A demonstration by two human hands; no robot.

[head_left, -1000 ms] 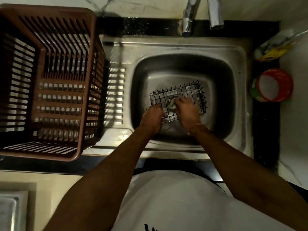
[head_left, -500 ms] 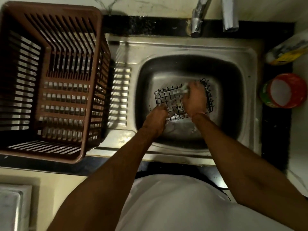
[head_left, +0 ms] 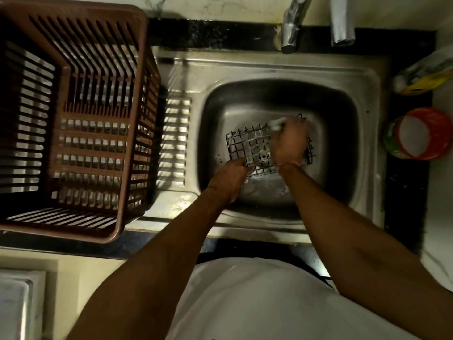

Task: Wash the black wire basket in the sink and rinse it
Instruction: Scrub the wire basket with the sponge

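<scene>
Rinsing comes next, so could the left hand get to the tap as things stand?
Probably yes: nothing stands between the left hand and the tap, but it grips the black wire basket and would have to let go.

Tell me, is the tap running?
Off, it seems: no stream falls from the tap onto the wire basket in the sink.

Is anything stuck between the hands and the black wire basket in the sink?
Only a scrubber, held by the right hand against the black wire basket. The left hand grips the basket's near edge directly. Nothing else visible blocks it inside the sink.
</scene>
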